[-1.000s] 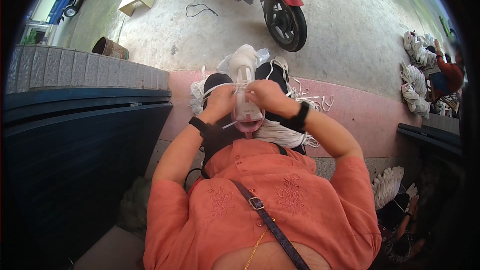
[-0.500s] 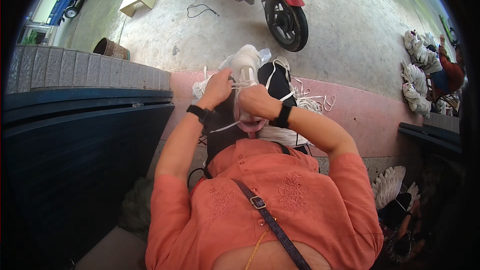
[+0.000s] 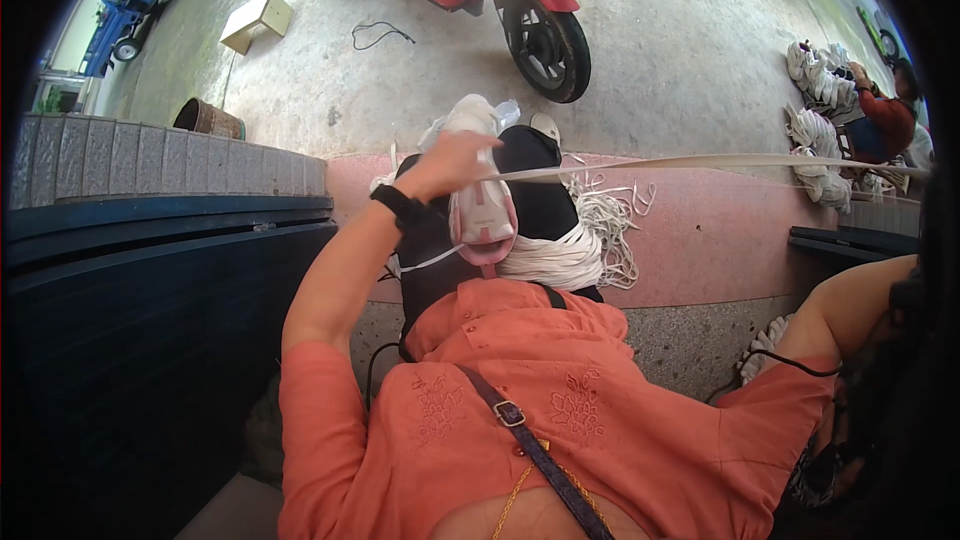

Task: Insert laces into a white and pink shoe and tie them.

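Concrete yard lies beyond the shoe; bucket well off to the shoe's left. Left hand lies across the shoe's upper, fingers blurred, can't tell the grip. Shoe sits over the black-clad legs, long axis running away from the body, toe outward and leaning slightly left, pink-lined opening facing the shirt. White lace bundle just right of the shoe's heel. Vs. 0.5 s ago: right hand has left the shoe, now out of view far right, state unknown; one lace now stretches from the shoe that way.
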Available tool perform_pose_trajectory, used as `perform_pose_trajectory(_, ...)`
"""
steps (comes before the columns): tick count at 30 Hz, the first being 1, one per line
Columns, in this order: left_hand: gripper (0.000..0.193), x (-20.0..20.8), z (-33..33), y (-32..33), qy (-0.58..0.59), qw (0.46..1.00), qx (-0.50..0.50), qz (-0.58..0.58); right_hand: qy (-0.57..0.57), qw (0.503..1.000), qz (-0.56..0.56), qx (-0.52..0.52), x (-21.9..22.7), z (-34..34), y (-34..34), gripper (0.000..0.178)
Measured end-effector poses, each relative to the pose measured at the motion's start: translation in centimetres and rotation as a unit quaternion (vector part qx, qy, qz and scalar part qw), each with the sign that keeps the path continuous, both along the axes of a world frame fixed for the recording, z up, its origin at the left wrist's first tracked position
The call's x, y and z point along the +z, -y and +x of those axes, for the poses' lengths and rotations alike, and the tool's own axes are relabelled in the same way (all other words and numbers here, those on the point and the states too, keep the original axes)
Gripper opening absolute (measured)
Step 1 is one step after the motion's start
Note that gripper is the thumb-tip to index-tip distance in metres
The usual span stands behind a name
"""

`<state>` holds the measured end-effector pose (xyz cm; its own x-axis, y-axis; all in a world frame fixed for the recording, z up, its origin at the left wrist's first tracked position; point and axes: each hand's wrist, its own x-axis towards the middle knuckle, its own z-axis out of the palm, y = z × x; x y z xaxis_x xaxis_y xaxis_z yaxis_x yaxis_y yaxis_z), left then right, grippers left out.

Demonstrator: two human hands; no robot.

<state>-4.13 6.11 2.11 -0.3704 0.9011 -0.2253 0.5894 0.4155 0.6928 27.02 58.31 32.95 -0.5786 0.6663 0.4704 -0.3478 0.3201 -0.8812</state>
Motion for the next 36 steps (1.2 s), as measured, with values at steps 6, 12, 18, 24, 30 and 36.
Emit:
perform_pose_trajectory(6, 0.020, 9.4, -2.5, 2.3, 0.263, 0.955, 0.006, 0.139, 0.268, 0.928, 0.104, -0.237, -7.3, 4.8, -7.0, 0.021)
perform_pose_trajectory(12, 0.019, 19.3, -14.9, 36.2, 0.256, 0.694, 0.498, 0.453, 0.455, 0.839, 0.141, -0.262, -15.6, 6.0, -7.9, 0.019)
perform_pose_trajectory(18, 0.016, 24.4, -13.9, 42.2, 0.081, 0.656, 0.612, 0.434, 0.446, 0.878, 0.175, -0.001, -23.2, -3.9, 5.0, 0.019)
perform_pose_trajectory(24, 0.020, 8.5, -6.6, 23.8, 0.335, 0.755, 0.523, 0.212, 0.379, 0.819, 0.144, 0.406, -31.8, -13.0, 26.4, 0.021)
perform_pose_trajectory(30, 0.024, 0.2, 3.6, 9.0, 0.177, 0.947, 0.259, 0.072, 0.399, 0.783, 0.368, 0.303, -34.1, -15.8, 33.7, 0.019)
perform_pose_trajectory(36, 0.018, -1.8, 4.8, 7.0, -0.028, 0.973, 0.217, 0.070, 0.349, 0.819, 0.395, 0.227, -35.7, -16.6, 34.6, 0.016)
